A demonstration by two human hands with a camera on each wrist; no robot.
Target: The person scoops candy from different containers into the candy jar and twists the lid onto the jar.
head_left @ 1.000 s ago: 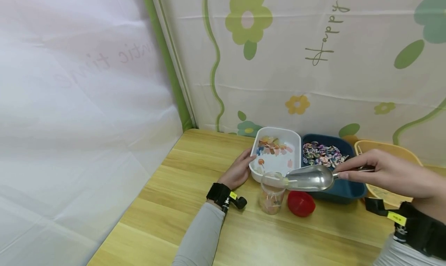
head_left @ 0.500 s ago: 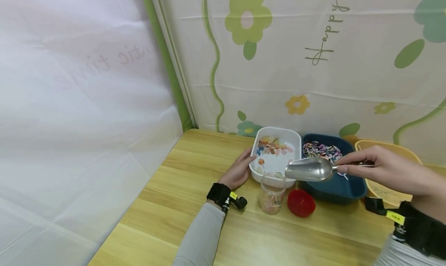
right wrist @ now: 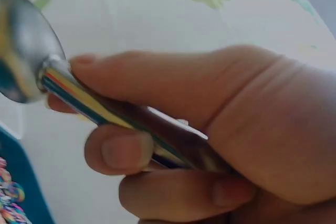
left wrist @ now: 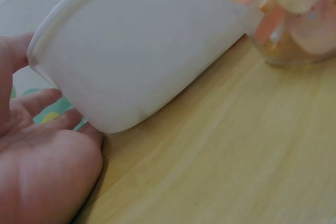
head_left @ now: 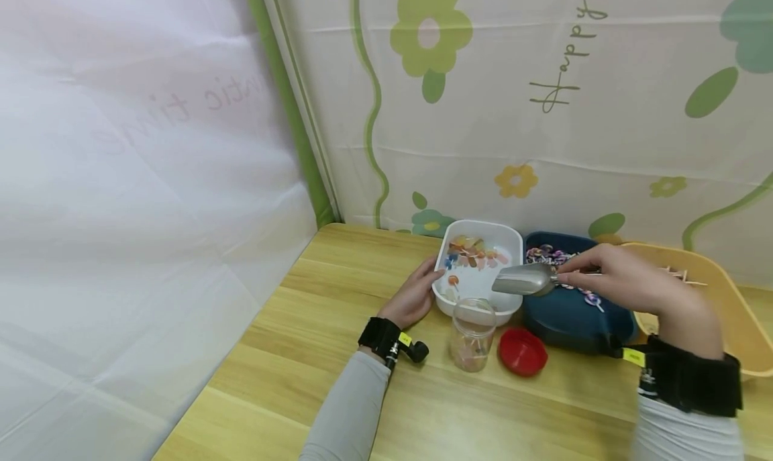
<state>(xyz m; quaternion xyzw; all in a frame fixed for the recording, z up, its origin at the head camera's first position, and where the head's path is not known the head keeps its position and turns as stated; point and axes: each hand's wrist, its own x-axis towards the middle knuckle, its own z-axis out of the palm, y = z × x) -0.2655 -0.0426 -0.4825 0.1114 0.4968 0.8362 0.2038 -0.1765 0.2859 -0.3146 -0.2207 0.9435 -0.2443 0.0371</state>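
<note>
My right hand point(head_left: 634, 280) grips the handle of a metal scoop point(head_left: 524, 280), its bowl over the right side of a white plastic bin point(head_left: 474, 285). In the right wrist view, thumb and fingers wrap the shiny handle point(right wrist: 131, 114). On the bin's left side, my left hand point(head_left: 413, 298) holds the rim, thumb over the edge and fingers by the outer wall. Orange, pink and blue lollipops point(head_left: 468, 249) lie inside, mostly toward the back. Just in front stands a clear plastic cup point(head_left: 474, 337) with several lollipops at its bottom.
A small red bowl point(head_left: 522, 351) sits right of the cup. Next to the white bin are a dark blue bin point(head_left: 570, 327) with swirl lollipops point(head_left: 594, 300) and a yellow bin point(head_left: 721, 273), partly behind my right arm. A printed curtain point(head_left: 483, 125) hangs behind the wooden table point(head_left: 302, 313).
The scoop has moved from over the cup's rim up and back to over the white bin. My right hand and forearm have swung left. My left hand has stayed put.
</note>
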